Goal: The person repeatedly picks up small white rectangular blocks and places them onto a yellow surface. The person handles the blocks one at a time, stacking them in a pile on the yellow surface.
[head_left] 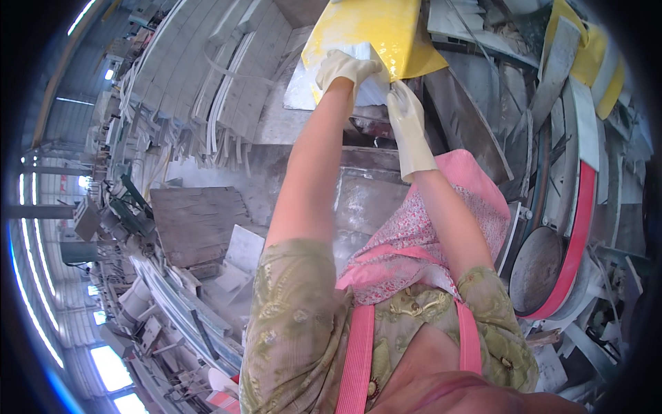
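Note:
Both my hands wear cream rubber gloves and reach far forward. My left hand (345, 71) is closed over the upper left edge of a white ribbed block (372, 90), which looks like stacked thin strips. At the block's right side, my right hand (407, 121) has its fingers pressed together against the edge; the fingertips are partly hidden. Behind and around the block lies a wet, shiny yellow sheet (358, 29), its corner hanging near my right hand. A pale, wet board (298, 90) shows under the block's left side.
Stacks of long pale strips (238, 90) stand to the left. A worn grey board (196, 224) lies lower left. On the right are a round grey wheel (536, 270) with a red-and-white band (579, 234) and another yellow sheet (607, 76). My pink apron (414, 241) hangs in front.

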A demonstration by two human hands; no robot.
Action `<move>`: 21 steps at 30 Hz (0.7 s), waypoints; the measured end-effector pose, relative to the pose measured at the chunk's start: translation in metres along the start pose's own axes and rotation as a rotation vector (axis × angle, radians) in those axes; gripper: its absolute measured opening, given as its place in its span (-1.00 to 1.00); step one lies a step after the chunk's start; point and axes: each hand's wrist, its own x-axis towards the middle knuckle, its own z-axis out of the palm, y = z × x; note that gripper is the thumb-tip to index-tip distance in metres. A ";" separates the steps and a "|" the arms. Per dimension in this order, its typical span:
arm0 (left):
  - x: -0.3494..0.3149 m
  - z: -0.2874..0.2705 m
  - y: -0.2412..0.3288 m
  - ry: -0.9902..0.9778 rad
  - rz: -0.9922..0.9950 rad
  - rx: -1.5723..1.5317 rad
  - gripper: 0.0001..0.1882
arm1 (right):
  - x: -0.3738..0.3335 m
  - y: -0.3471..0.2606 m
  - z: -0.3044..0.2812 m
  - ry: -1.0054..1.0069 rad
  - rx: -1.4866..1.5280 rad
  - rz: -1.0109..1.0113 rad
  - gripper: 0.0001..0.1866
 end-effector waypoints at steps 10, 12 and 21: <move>-0.013 -0.042 -0.084 -0.354 0.110 -0.870 -0.35 | -0.002 -0.034 0.033 -0.256 0.413 0.555 -0.37; -0.011 -0.040 -0.091 -0.351 0.030 -0.905 -0.36 | 0.002 -0.039 0.038 -0.229 0.479 0.582 -0.43; 0.078 -0.060 -0.083 -0.393 0.301 -1.011 -0.33 | 0.071 -0.047 0.051 -0.471 -1.054 -0.666 -0.50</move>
